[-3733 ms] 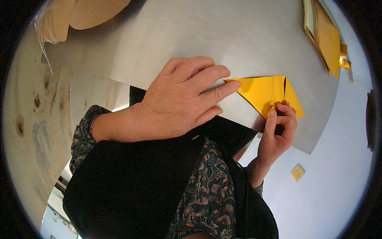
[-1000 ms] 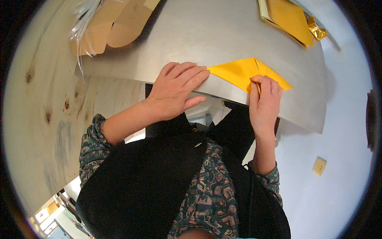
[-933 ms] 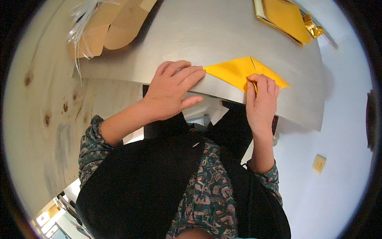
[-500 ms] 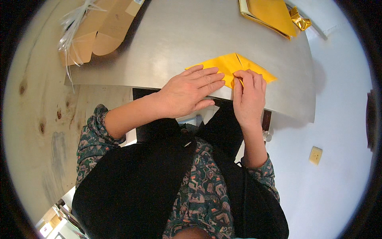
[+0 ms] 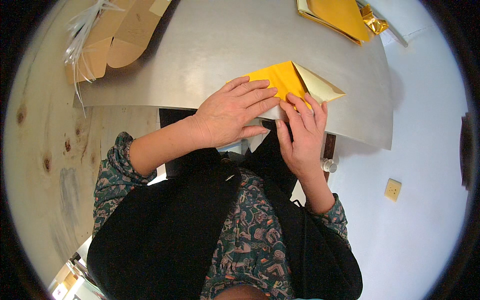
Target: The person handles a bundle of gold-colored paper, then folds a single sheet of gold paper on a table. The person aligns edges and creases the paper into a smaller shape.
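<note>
A partly folded sheet of yellow paper (image 5: 282,77) lies at the near edge of the grey metal table (image 5: 225,40). Its right corner flap stands open and shows a pale cream underside. My left hand (image 5: 234,110) rests flat on the left part of the paper, fingers stretched to the right and the thumb apart. My right hand (image 5: 305,127) touches the paper's near right side with its fingertips, fingers spread and slightly bent, nothing gripped between them. Both palms hide the paper's near edge.
At the far right lie a stack of yellow paper (image 5: 337,20) and a shiny gold folded piece (image 5: 373,21). An open cardboard box (image 5: 127,37) with white plastic strips (image 5: 85,40) stands at the far left. A white wall with an outlet (image 5: 393,190) is on the right.
My right hand has let go of its pinch on the paper and slid nearer, fingers spreading. The right flap has come up, baring its cream side. My left hand stays flat.
</note>
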`<state>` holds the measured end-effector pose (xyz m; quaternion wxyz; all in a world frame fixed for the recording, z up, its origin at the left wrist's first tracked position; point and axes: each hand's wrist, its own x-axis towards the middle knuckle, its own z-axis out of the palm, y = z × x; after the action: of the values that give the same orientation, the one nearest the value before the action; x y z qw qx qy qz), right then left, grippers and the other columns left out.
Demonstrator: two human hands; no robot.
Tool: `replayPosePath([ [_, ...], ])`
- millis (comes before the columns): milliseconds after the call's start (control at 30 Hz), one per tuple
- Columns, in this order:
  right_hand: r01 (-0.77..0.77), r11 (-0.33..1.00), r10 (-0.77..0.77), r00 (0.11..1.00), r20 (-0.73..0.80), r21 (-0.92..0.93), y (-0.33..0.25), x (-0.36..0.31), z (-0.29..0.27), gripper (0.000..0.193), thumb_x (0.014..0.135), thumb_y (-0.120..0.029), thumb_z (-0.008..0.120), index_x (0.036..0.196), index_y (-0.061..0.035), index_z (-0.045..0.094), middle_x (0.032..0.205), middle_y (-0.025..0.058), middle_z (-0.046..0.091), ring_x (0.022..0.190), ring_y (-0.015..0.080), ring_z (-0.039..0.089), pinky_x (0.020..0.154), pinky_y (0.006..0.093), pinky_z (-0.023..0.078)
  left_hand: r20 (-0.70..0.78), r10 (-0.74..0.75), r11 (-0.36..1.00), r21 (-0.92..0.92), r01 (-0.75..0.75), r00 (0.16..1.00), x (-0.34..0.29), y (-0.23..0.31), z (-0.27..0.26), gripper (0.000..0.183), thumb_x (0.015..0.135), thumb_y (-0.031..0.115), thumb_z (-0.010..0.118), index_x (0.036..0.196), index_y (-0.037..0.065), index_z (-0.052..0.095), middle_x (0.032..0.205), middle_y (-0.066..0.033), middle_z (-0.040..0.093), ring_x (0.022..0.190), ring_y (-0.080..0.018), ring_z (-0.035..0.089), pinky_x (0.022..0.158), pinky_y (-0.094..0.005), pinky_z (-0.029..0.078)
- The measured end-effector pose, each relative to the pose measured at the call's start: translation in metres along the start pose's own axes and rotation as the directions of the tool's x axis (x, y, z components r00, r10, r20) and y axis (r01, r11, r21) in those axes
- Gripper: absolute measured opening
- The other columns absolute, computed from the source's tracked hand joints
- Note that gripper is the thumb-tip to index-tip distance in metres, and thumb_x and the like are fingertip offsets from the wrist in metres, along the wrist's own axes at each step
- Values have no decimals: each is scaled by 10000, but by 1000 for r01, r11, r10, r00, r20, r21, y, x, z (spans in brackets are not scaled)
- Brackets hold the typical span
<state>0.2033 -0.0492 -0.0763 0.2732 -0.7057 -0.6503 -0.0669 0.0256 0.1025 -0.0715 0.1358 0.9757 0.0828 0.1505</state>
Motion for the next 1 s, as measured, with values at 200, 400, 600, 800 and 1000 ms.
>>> replayPosePath([
  [200,-24,992,24,1000,-2,-126,19,-13,-18,373,870,-142,734,1242,-134,719,1336,32,629,1368,324,475,1228,593,245,-2,-4,1000,-17,4,1000,2,-1,-1,699,875,377,769,1481,118,538,1521,-88,531,1458,-282,445,1232,-494,329],
  [400,6,988,-5,1000,3,-154,25,-22,-26,343,870,-71,717,1210,-115,726,1316,60,633,1350,339,492,1211,598,284,2,-11,1000,8,11,1000,2,2,1,688,873,355,773,1477,121,539,1526,-91,522,1449,-287,452,1232,-496,330],
  [600,7,984,7,997,-82,176,38,-22,-32,406,856,-50,713,1260,-83,689,1339,131,621,1328,358,517,1168,524,373,-7,28,1000,-9,-28,1000,0,-3,-9,578,903,349,747,1391,92,575,1495,-93,545,1440,-297,457,1218,-490,337],
  [800,-28,993,31,999,-22,119,66,-10,-52,809,792,-303,850,1485,-63,507,1507,180,528,1434,362,451,1218,546,299,-38,66,998,-18,-67,997,-1,4,-10,519,831,214,804,1287,83,593,1464,-107,562,1408,-311,489,1201,-499,367],
  [1000,66,997,-71,987,146,34,47,-11,-27,621,845,-308,816,1395,-105,612,1492,104,565,1439,315,465,1250,579,232,-191,42,997,-55,-53,981,-9,-4,-7,425,815,150,803,1210,102,653,1295,-85,655,1254,-302,599,1127,-506,439],
])
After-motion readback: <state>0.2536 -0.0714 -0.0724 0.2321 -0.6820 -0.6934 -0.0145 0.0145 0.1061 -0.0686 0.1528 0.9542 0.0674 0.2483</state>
